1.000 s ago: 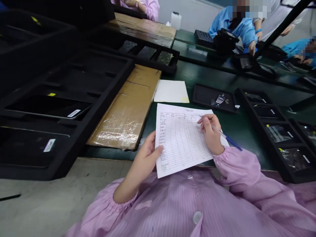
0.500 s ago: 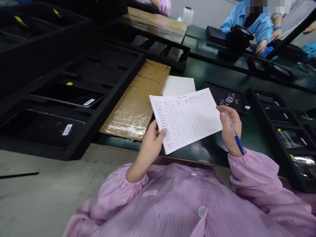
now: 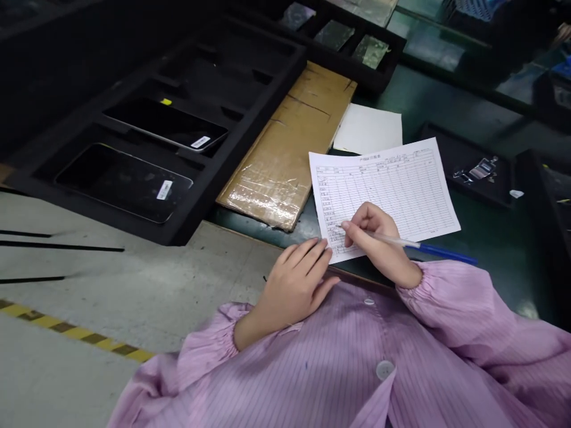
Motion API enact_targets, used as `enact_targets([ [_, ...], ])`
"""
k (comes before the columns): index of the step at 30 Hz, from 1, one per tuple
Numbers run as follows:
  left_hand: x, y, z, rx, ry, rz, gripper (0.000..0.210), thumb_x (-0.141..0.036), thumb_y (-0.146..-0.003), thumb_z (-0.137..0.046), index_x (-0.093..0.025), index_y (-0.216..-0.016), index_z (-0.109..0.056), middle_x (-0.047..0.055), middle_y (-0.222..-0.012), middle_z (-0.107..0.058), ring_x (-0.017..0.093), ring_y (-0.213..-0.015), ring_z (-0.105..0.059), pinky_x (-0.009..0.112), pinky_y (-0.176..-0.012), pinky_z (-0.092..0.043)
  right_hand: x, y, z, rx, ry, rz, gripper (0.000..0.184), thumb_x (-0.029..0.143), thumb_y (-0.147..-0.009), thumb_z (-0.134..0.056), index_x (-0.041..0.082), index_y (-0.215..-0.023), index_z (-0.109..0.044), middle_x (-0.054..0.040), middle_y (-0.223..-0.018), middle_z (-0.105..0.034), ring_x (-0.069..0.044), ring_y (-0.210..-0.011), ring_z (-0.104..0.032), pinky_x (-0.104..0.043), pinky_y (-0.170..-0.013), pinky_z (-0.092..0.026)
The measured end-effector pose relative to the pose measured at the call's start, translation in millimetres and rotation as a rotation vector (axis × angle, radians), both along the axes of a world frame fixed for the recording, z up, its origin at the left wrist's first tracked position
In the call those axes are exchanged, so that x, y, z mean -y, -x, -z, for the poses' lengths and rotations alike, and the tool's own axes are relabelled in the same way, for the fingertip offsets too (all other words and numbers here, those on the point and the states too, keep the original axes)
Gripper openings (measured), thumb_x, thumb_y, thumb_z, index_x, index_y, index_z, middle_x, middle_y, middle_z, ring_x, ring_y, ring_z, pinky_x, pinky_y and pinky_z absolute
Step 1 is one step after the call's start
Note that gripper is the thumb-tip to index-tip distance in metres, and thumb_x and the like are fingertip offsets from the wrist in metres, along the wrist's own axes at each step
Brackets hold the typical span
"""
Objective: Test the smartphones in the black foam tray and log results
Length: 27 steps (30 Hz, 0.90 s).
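Your right hand (image 3: 375,238) grips the pen (image 3: 414,245); your left hand (image 3: 297,282), fingers flat, pins the form (image 3: 392,190) at its 7 o'clock corner. A light press could let it slide.

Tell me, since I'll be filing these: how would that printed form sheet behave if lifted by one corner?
The form sheet is probably floppy and light: one thin page lying flat on the green table. It likely slides easily, as the left hand pins its corner while the right hand writes with the pen.
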<state>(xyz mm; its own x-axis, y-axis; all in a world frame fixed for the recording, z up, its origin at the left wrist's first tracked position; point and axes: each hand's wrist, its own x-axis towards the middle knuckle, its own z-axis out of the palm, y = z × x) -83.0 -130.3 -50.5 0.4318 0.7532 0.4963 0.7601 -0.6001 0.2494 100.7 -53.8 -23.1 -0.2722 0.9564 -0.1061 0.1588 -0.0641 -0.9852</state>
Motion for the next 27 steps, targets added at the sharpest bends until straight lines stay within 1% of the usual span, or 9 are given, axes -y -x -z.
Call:
enact_targets([
  [1, -0.1, -0.2, 1.3, -0.023, -0.007, 0.002, 0.035, -0.036, -0.098, -0.057, -0.008, -0.118, -0.067, 0.015, -0.122, -0.073, 0.029, -0.115, -0.066, 0.043, -0.093, -0.053, -0.3, 4.5, 3.1, 0.025, -0.029, 0.034, 0.043, 0.052, -0.084, -0.075, 0.023, -0.069, -0.047, 0.0047, -0.055, -0.056, -0.010, -0.050, -0.046, -0.026, -0.050, -0.033],
  [3, -0.5, -0.1, 3.4, -0.057, -0.030, 0.001, 0.032, -0.034, -0.098, -0.058, -0.010, -0.118, -0.067, 0.013, -0.122, -0.073, 0.028, -0.115, -0.066, 0.041, -0.094, -0.051, -0.1, 11.1, 9.0, 0.078, -0.101, 0.097, 0.050, 0.053, -0.082, -0.076, 0.023, -0.061, -0.042, 0.0069, -0.050, -0.044, -0.009, -0.047, -0.038, -0.027, -0.048, -0.029],
  [4, -0.7, 0.0, 4.6, -0.063, -0.045, -0.001, 0.028, -0.030, -0.098, -0.058, -0.011, -0.117, -0.068, 0.012, -0.122, -0.074, 0.027, -0.114, -0.066, 0.040, -0.094, -0.050, 0.5, 13.0, 11.3, 0.105, -0.125, 0.113, 0.050, 0.053, -0.083, -0.076, 0.023, -0.061, -0.042, 0.0072, -0.049, -0.041, -0.009, -0.047, -0.035, -0.027, -0.047, -0.028],
  [7, -0.5, 0.2, 9.2, -0.042, -0.078, -0.012, 0.022, -0.019, -0.097, -0.058, -0.013, -0.116, -0.069, 0.009, -0.120, -0.075, 0.025, -0.113, -0.066, 0.038, -0.094, -0.049, 3.5, 15.2, 14.6, 0.172, -0.146, 0.114, 0.045, 0.051, -0.084, -0.074, 0.023, -0.064, -0.046, 0.0070, -0.051, -0.043, -0.009, -0.047, -0.037, -0.027, -0.047, -0.028],
  [9, 0.0, 0.2, 12.1, -0.026, -0.076, -0.011, 0.024, -0.015, -0.096, -0.058, -0.012, -0.117, -0.069, 0.010, -0.119, -0.075, 0.025, -0.114, -0.066, 0.038, -0.093, -0.048, 6.2, 15.2, 14.3, 0.218, -0.204, 0.129, 0.047, 0.048, -0.085, -0.074, 0.023, -0.061, -0.043, 0.0072, -0.050, -0.041, -0.009, -0.047, -0.037, -0.027, -0.047, -0.029],
  [12, 0.4, 0.7, 14.6, -0.017, -0.068, 0.006, 0.024, -0.016, -0.096, -0.059, -0.011, -0.117, -0.069, 0.011, -0.120, -0.074, 0.027, -0.115, -0.066, 0.039, -0.091, -0.049, 10.0, 15.3, 13.1, 0.285, -0.292, 0.139, 0.051, 0.044, -0.089, -0.069, 0.023, -0.056, -0.037, 0.0072, -0.047, -0.038, -0.009, -0.045, -0.034, -0.027, -0.047, -0.029],
  [17, -0.6, 2.3, 15.4, -0.013, -0.051, 0.023, 0.024, -0.017, -0.096, -0.059, -0.012, -0.116, -0.070, 0.010, -0.121, -0.074, 0.028, -0.115, -0.065, 0.040, -0.089, -0.050, 12.2, 15.1, 11.9, 0.330, -0.290, 0.164, 0.051, 0.045, -0.093, -0.064, 0.023, -0.057, -0.035, 0.0064, -0.047, -0.041, -0.009, -0.045, -0.037, -0.028, -0.048, -0.031],
  [23, -2.4, 2.4, 13.8, 0.014, -0.050, 0.001, 0.021, -0.017, -0.095, -0.061, -0.015, -0.114, -0.071, 0.008, -0.119, -0.075, 0.026, -0.114, -0.067, 0.038, -0.087, -0.050, 13.0, 14.5, 10.2, 0.361, -0.268, 0.107, 0.049, 0.044, -0.093, -0.065, 0.023, -0.057, -0.039, 0.0060, -0.047, -0.043, -0.009, -0.045, -0.039, -0.028, -0.048, -0.033],
  [27, -3.3, 2.5, 12.5, 0.028, -0.060, -0.011, 0.019, -0.017, -0.096, -0.060, -0.016, -0.110, -0.072, 0.005, -0.117, -0.076, 0.025, -0.112, -0.068, 0.036, -0.086, -0.050, 14.1, 14.7, 10.3, 0.338, -0.286, 0.150, 0.051, 0.042, -0.093, -0.066, 0.023, -0.057, -0.037, 0.0061, -0.047, -0.043, -0.010, -0.045, -0.039, -0.029, -0.049, -0.033],
])
